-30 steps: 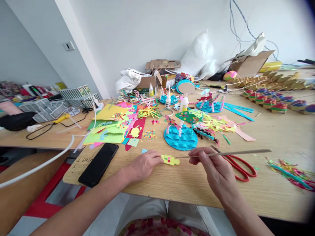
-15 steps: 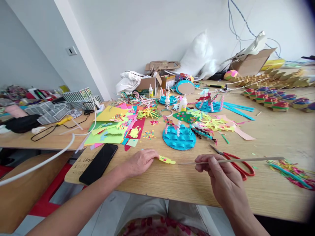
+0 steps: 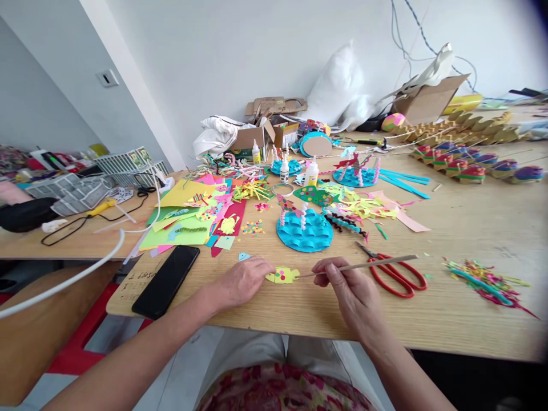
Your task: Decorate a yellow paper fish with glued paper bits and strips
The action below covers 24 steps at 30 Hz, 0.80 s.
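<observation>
My left hand point(image 3: 240, 282) is closed over the left end of a yellow paper fish point(image 3: 283, 275) with red and pink dots, low over the wooden table. Its fingers hide part of the fish's head. Between the thumb and fingers of my right hand point(image 3: 354, 294) is a thin wooden stick point(image 3: 387, 261), its slim end pointing left at the fish's tail. Whether the tip touches the tail I cannot tell. Red-handled scissors point(image 3: 396, 278) lie just beyond my right hand. Behind the fish is a blue scalloped disc point(image 3: 305, 235) carrying a dotted paper fish point(image 3: 289, 205) on twisted supports.
A black phone point(image 3: 166, 281) lies at the left, near sheets of coloured paper point(image 3: 182, 197). Glue bottles point(image 3: 311, 173) stand behind the blue disc. Colourful scraps point(image 3: 486, 282) are heaped at the right. A white cable point(image 3: 98, 262) arches across the left side.
My right hand has moved left with the stick, bringing its tip to the fish's tail. The fish now shows more of its dotted face. The camera view has shifted slightly.
</observation>
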Motion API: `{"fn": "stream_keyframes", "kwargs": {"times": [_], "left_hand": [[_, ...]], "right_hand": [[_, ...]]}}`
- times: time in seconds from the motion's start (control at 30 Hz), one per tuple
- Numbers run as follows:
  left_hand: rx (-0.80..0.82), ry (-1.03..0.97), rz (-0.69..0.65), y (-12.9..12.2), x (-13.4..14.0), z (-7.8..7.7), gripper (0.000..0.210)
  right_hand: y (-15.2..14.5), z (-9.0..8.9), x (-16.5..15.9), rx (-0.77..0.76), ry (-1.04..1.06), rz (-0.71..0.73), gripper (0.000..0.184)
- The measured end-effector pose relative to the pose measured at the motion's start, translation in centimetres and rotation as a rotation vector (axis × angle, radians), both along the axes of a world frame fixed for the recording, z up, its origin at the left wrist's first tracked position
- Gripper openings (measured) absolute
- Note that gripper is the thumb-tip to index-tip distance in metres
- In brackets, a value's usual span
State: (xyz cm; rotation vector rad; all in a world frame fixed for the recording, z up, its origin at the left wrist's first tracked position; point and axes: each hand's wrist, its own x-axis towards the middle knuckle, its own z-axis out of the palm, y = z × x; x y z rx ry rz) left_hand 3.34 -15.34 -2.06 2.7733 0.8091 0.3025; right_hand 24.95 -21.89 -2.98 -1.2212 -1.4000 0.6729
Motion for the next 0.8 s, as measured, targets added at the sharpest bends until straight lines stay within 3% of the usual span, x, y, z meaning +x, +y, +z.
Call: {"fn": "stream_keyframes", "kwargs": {"times": [0.17,0.37,0.47,0.6,0.7,0.8], "left_hand": [[-0.095,-0.108,0.082,0.2,-0.2,0.0,0.024],[-0.270,-0.715,0.462,3.3,-3.0,2.9,0.010],[-0.246,-0.826,0.586,4.7,-4.9,4.1,0.012],[-0.224,-0.514,0.583,5.4,-5.9,3.6,0.005],[-0.064,-0.129,0.535,5.6,-5.4,2.7,0.010],[0.035,0.077,0.489,6.2,-4.6,2.1,0.015]], "right_hand": [[0.2,-0.4,0.3,-0.010,-0.017,-0.013,0.031],[0.1,-0.7,0.7,-0.011,-0.024,-0.021,0.030],[0.0,-0.6,0.7,0.009,0.004,-0.027,0.028],[-0.2,-0.6,0.8,0.036,0.063,-0.038,0.025],[-0.3,-0.7,0.8,0.065,0.166,-0.055,0.022],[-0.5,-0.7,0.8,0.082,0.315,-0.086,0.020]]}}
